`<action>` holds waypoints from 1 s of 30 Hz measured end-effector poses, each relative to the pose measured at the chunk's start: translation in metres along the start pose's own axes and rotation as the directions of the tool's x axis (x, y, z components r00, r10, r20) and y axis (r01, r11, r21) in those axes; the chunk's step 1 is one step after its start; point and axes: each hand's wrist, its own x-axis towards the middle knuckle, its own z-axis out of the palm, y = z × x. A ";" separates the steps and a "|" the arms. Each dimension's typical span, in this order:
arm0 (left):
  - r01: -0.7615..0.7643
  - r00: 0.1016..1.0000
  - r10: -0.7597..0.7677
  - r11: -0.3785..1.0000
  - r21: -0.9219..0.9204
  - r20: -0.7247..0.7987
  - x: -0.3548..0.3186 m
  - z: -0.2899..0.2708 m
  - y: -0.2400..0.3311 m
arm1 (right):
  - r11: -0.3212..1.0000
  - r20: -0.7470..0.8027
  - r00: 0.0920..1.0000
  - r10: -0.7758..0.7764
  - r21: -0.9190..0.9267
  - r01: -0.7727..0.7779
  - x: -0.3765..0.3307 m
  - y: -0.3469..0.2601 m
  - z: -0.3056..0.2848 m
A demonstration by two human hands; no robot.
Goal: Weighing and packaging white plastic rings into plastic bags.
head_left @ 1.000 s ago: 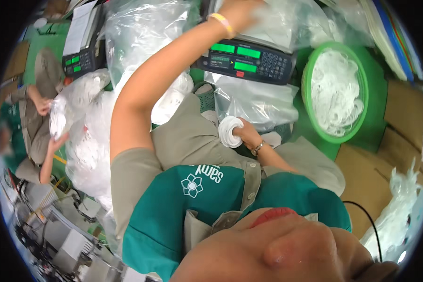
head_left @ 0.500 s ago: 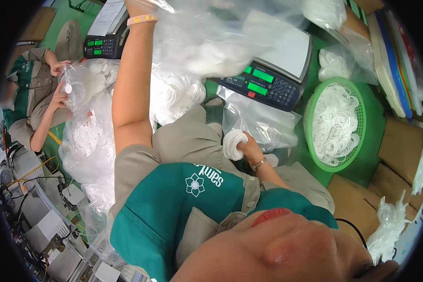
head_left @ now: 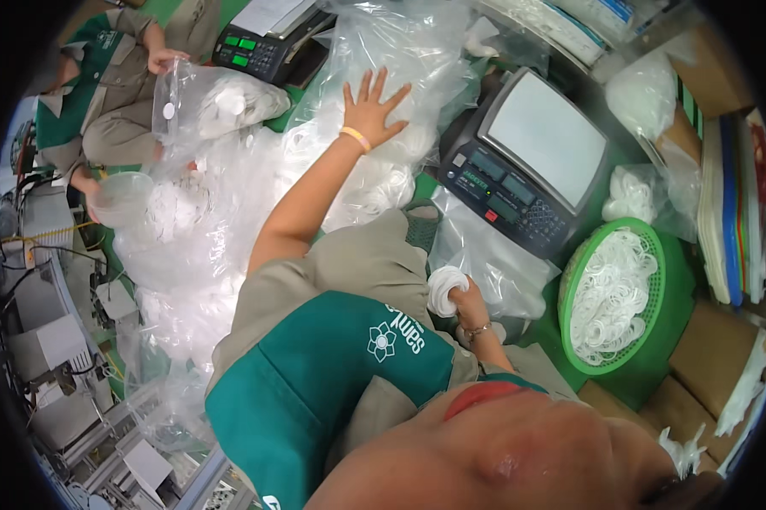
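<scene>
My left hand (head_left: 373, 112) lies with fingers spread on a large clear plastic bag (head_left: 400, 42). White rings (head_left: 357, 191) fill the bag's lower part, close to my knee. Over my lap, my right hand (head_left: 470, 306) is closed round a thick bundle of white rings (head_left: 445, 291). Beside that bundle a flat clear plastic bag (head_left: 493, 255) rests partly under a dark digital scale (head_left: 519, 183). The scale's pale pan (head_left: 549, 136) carries nothing, and its displays look dark.
A green basket (head_left: 567, 319) of white rings stands at the right, near cardboard boxes (head_left: 710, 340). At left a co-worker's hand (head_left: 166, 59) holds a clear bag of white pieces (head_left: 238, 102). A second scale (head_left: 255, 55) sits behind. Machinery with cables (head_left: 51, 340) fills the lower left.
My left hand has come down from the top edge onto the bag, and the plastic no longer overhangs the scale. The scale's green displays have gone dark. My right hand keeps the rings.
</scene>
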 end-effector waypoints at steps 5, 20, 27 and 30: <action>0.271 0.776 -0.265 0.960 0.077 0.572 -0.008 0.035 -0.042 | 0.998 0.015 0.999 0.035 -0.044 -0.034 -0.004 -0.004 0.005; 0.198 0.943 0.314 -0.252 -0.947 0.113 0.027 -0.253 0.101 | 0.998 -0.031 0.998 -0.060 -0.035 0.059 -0.008 -0.010 0.003; 0.532 0.654 0.756 -0.482 -0.697 -0.024 -0.018 -0.320 0.143 | 0.984 0.033 0.985 -0.169 -0.047 0.170 -0.016 -0.022 0.015; 0.220 0.711 0.563 -0.747 -0.627 -0.422 -0.025 -0.312 0.147 | 0.956 -0.059 0.998 0.022 -0.290 -0.038 0.003 -0.002 -0.004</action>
